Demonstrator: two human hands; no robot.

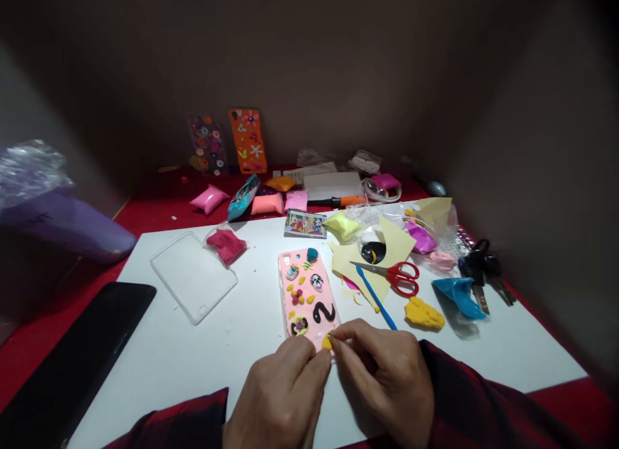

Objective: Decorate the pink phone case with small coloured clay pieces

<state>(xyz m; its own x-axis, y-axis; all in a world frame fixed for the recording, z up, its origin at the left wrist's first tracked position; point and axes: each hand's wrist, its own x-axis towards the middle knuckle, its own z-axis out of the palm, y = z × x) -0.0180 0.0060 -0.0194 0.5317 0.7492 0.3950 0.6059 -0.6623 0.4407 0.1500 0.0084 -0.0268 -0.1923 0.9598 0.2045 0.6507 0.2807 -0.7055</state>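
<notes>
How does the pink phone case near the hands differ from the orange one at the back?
The pink phone case lies flat on the white surface; the orange phone case stands propped up behind. The pink case bears a black squiggle, while the orange one bears a white starfish-like shape. Both carry scattered, multicoloured decorations.

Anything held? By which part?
Right hand seems to pinch a small yellow piece by its right edge; left hand: any hold is unclear.
</notes>
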